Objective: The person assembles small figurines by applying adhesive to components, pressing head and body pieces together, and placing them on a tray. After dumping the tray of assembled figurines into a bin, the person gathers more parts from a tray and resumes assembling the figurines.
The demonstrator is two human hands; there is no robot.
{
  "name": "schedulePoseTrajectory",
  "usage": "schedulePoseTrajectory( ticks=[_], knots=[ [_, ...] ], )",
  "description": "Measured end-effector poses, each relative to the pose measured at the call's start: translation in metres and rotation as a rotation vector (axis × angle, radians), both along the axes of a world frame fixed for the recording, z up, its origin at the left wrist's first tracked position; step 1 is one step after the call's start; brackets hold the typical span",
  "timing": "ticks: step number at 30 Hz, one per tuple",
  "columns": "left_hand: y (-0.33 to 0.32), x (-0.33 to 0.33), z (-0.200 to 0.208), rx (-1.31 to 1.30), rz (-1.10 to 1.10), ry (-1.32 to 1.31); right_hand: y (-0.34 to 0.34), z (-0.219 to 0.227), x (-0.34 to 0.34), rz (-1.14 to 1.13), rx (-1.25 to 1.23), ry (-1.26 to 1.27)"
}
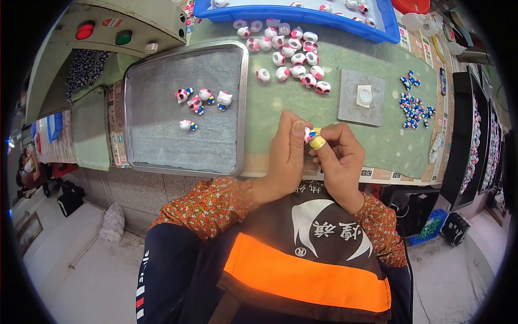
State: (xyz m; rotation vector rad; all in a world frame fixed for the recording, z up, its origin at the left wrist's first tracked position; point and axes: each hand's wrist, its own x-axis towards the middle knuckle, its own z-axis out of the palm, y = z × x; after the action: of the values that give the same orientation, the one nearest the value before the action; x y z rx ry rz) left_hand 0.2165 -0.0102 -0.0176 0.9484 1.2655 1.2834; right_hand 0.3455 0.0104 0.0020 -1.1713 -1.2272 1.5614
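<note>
A small toy figurine, white and pink with a blue body, is held at the table's front edge. My left hand pinches it between thumb and fingers. My right hand is closed on its other side, with yellow tape around the thumb and more yellow at a fingertip. The fingers cover much of the figurine. To the left, several figurines with heads and blue bodies lie in a metal tray. Loose white and pink heads are spread beyond my hands, and blue bodies lie in a cluster at the right.
A grey square plate carries a small clear round dish on a pale pad. At the back stands a blue bin with more heads. A machine with red and green buttons rises at the far left. Dark trays of parts stand at the right.
</note>
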Motion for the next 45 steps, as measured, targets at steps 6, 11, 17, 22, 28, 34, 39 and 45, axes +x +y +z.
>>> schedulePoseTrajectory(
  ticks=[6,11,17,22,28,34,39,45],
  knots=[
    [0.000,-0.003,0.003,-0.042,-0.005,-0.021,-0.001,-0.002,-0.009,-0.010,0.001,0.022],
    [0.007,-0.018,0.021,-0.235,-0.025,-0.167,0.026,0.007,0.010,0.169,0.062,-0.167],
    [0.029,-0.091,0.040,0.061,0.122,0.480,0.100,0.020,0.088,-0.217,0.352,-0.612],
    [0.028,-0.155,0.030,0.120,0.185,1.122,0.144,0.009,0.133,-0.287,0.601,-1.057],
    [0.021,-0.181,0.018,0.154,0.127,1.358,0.159,0.014,0.126,-0.059,0.900,-1.276],
    [0.038,-0.154,0.041,0.277,0.195,1.275,0.163,0.018,0.127,0.171,0.872,-1.578],
    [0.057,-0.093,0.049,0.393,-0.038,1.110,0.160,0.019,0.124,0.269,0.803,-1.707],
    [0.081,-0.032,0.035,0.478,-0.127,1.227,0.160,0.025,0.126,0.197,0.919,-1.587]
  ],
)
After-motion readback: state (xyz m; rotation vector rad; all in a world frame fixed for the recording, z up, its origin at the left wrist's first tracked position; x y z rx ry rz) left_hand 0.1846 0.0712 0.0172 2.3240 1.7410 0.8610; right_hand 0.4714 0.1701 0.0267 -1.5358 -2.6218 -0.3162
